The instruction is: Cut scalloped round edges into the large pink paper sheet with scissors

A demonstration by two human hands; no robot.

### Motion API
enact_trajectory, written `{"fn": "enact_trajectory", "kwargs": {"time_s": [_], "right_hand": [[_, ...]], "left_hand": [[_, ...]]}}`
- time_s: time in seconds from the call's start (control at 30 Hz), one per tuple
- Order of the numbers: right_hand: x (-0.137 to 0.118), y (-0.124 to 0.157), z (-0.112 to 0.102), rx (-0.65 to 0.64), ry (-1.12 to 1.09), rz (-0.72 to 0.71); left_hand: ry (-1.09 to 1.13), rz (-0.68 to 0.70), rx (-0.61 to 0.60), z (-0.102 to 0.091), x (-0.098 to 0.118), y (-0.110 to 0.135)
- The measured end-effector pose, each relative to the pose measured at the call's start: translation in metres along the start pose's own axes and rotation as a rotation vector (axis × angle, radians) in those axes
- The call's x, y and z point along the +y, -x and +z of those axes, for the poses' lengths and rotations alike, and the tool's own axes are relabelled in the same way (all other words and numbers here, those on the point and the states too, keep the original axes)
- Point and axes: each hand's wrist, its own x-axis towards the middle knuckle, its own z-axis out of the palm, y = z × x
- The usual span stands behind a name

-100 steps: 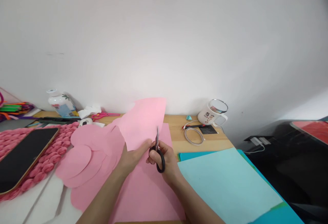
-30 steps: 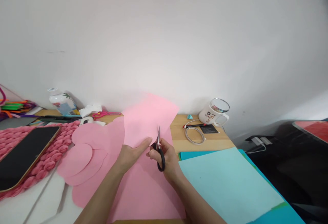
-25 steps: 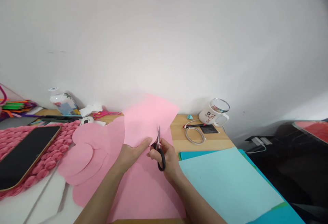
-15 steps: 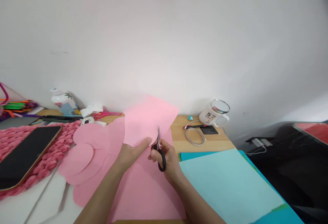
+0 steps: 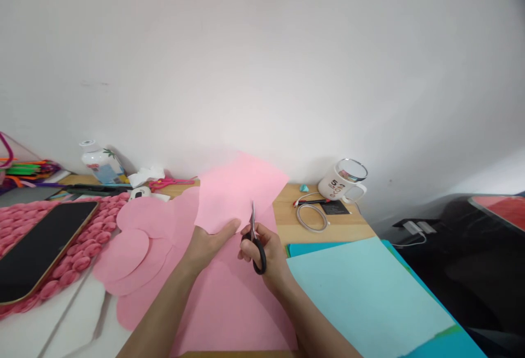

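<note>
My left hand [image 5: 211, 243] pinches the lower edge of a raised pink paper sheet [image 5: 235, 194], thumb on top and fingers hidden beneath it. Black-handled scissors [image 5: 258, 251] are gripped in my right hand [image 5: 264, 251], with the blades pointing up and away over the sheet, close to my left thumb. Below both hands a larger pink sheet [image 5: 241, 309] lies flat on the table. Left of my left arm, several rounded pink paper cut-outs [image 5: 127, 254] overlap one another.
A phone [image 5: 49, 243] rests on a knitted pink mat [image 5: 88, 248] at left. Behind stand a white bottle [image 5: 100, 161] and pink scissors [image 5: 170, 183]. On the right are a white mug [image 5: 340, 183], a coiled cable [image 5: 311, 218] and light blue sheets [image 5: 365, 292].
The raised pink sheet has turned slightly, its lower left corner coming a little nearer. The scissor blades have shifted slightly left. Both hands keep their holds.
</note>
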Motion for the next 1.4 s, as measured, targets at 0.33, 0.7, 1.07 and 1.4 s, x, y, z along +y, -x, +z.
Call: {"fn": "enact_trajectory", "kwargs": {"time_s": [0.33,0.7,1.07,1.4], "right_hand": [[0.003,-0.002,0.001,0.002,-0.004,0.004],[-0.002,-0.002,0.0,-0.006,0.014,0.002],[0.002,-0.009,-0.005,0.068,-0.065,-0.069],[0.008,-0.015,-0.008,0.139,-0.095,-0.052]], "left_hand": [[0.019,0.076,-0.011,-0.001,-0.003,-0.002],[0.069,0.082,-0.081,-0.003,-0.007,-0.004],[-0.212,0.017,-0.572,-0.021,0.001,-0.012],[-1.221,-0.003,0.275,-0.129,0.027,-0.021]]}}
